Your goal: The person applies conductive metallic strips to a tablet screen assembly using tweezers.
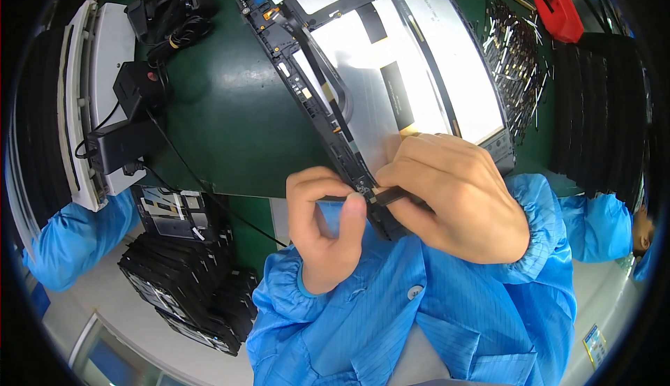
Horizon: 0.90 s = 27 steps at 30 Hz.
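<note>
An opened tablet-like device (363,121) lies slanted on the green table, its near end over the table's edge by my body. Silver battery panels fill its middle, and a dark frame with small circuit parts and a black cable runs down its left side. My left hand (324,222) is closed at the lower left edge of that frame, thumb and forefinger at its rim. Between the thumb and fingers of my right hand (457,194) is a short black flat strip (392,195), held at the frame's near end. The right hand hides the device's lower right part.
A heap of thin strips (513,58) lies right of the device, below a red holder (556,5). Black stacks (600,114) stand farther right. Power adapters (129,138) with cords lie left, beside a white panel (108,72). Stacked device frames (188,281) sit lower left. Blue sleeves (87,236) show at both sides.
</note>
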Available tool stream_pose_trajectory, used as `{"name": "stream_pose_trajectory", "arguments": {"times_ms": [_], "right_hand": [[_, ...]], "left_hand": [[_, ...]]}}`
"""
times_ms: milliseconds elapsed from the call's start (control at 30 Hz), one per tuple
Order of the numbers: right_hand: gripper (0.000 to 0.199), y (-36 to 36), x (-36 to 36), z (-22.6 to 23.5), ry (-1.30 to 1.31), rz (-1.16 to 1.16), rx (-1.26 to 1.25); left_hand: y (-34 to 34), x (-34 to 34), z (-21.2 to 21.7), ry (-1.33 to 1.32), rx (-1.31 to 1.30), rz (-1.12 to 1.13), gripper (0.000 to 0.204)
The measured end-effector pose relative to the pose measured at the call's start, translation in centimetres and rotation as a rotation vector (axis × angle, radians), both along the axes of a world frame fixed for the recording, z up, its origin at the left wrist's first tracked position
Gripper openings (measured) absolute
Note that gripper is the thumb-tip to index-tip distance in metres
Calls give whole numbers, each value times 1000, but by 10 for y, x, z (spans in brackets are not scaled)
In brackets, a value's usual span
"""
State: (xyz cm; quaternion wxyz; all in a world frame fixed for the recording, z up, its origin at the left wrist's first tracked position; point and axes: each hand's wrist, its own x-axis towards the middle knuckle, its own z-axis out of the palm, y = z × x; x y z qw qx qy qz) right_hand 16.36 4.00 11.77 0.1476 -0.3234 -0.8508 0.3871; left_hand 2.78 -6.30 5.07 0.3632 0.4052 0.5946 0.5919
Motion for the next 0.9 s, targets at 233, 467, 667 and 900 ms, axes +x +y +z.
{"name": "stream_pose_trajectory", "arguments": {"times_ms": [233,467,667,900], "right_hand": [[20,0,0,-3,20,5,2],[16,-11,-5,-2,233,49,-179],[20,-15,-6,1,25,-13,107],[16,-13,-2,-2,395,7,-121]], "left_hand": [[11,-13,9,198,-64,-38,21],[9,-18,6,33,-87,-73,20],[-29,-23,6,-355,-181,-102,16],[-20,-31,23,-231,-201,-447,15]]}}
